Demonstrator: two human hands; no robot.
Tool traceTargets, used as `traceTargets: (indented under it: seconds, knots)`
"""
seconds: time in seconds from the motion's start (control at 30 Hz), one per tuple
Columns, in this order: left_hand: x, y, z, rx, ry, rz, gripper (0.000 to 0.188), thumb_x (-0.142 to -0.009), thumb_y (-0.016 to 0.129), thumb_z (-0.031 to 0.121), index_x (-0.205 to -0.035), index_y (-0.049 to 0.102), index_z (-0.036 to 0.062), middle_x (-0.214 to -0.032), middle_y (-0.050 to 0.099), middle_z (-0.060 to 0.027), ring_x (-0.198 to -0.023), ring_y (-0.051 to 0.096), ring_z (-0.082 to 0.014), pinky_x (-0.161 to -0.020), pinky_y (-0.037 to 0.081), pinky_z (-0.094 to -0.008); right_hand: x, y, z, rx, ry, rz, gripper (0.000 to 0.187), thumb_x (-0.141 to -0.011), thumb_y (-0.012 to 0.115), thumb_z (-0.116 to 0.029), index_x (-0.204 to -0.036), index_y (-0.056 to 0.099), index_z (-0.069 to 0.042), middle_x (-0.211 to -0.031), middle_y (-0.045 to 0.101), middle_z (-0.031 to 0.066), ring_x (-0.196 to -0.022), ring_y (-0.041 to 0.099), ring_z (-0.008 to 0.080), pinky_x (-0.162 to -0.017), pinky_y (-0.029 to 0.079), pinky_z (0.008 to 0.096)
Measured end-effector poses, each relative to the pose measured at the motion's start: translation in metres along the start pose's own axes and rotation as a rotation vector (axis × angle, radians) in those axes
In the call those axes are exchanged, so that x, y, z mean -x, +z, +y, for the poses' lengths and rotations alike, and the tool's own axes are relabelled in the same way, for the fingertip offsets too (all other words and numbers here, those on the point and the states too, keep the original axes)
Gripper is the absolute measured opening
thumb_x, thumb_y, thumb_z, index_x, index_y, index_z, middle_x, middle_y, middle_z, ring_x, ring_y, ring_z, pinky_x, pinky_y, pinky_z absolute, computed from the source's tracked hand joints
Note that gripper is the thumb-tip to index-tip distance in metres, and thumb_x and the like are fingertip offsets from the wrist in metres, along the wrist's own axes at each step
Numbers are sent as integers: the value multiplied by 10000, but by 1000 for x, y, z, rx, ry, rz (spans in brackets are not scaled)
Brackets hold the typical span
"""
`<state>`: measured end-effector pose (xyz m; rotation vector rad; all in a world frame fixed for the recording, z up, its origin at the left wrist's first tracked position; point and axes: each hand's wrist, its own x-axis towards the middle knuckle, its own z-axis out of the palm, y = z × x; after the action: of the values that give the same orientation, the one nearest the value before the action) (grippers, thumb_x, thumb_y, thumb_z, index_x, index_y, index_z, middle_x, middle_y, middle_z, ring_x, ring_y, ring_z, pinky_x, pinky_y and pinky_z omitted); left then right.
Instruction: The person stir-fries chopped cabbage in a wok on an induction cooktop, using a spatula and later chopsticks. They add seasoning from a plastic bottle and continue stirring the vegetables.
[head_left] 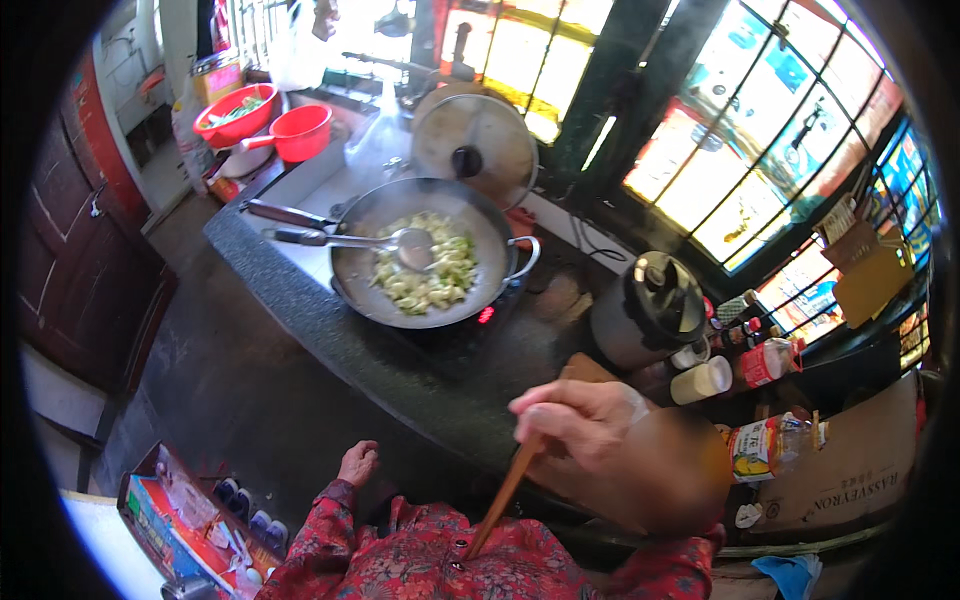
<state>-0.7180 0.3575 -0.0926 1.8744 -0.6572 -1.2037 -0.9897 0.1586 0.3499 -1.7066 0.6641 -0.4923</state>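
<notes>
My right hand (585,420) is raised over the counter's near edge, its fingers closed round a long brown wooden stick (505,500) that slants down toward my red flowered shirt. The stick's upper end is partly hidden by the hand. My left hand (358,464) hangs low beside me, fingers curled in, with nothing visible in it. Beyond the hands, a wide wok (350,270) sits on a cooktop with a lit red display (486,315). Pale green and whitish chopped food (430,285) lies in it. A metal ladle (415,250) rests across the wok, untouched by either hand.
A glass lid (475,130) leans behind the wok. Right of it stand a dark electric cooker (648,310) and several jars and bottles (765,362). Red plastic basins (300,132) are at the back left. A cardboard box (840,480) lies right; a dark door (90,230) stands left.
</notes>
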Motion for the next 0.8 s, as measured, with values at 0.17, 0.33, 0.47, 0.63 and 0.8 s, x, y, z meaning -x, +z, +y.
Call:
traceTargets:
  seconds: [0.17,0.33,0.47,0.63,0.8]
  knots:
    - [39,-62,4,34,-82,37,297,-906,551,140,-1173,604,22,-966,671,-86,-792,663,-159,-697,539,-295,-41,100,38,-456,179,-249,183,-970,571,-137,-1061,644,3,-849,653,40,-713,569,68,-643,473,211]
    - [70,-128,54,576,-146,-106,365,-975,543,302,-1247,561,59,-1073,656,-89,-836,663,-162,-627,521,-266,-41,191,61,-482,242,-627,242,-994,536,-238,-1055,651,-34,-818,656,17,-627,543,46,-554,443,193]
    - [78,-164,127,824,192,-342,437,-1006,474,346,-1302,531,29,-1095,646,-93,-754,606,-116,-551,479,-221,-82,234,91,-470,358,-369,298,-989,500,-280,-994,654,-25,-703,598,13,-522,479,67,-471,363,204]
    - [67,-191,202,721,298,-378,429,-1026,461,292,-1342,499,5,-1107,591,-43,-722,556,-61,-544,462,-187,-125,269,105,-609,468,-483,286,-965,521,-274,-948,653,-21,-647,566,24,-473,411,65,-437,300,215]
    - [29,-221,215,839,247,-267,334,-1000,516,205,-1268,557,9,-905,631,-25,-606,525,-38,-489,425,-169,-172,292,125,-591,528,-699,278,-965,517,-273,-948,641,-25,-634,558,18,-455,406,64,-423,297,216]
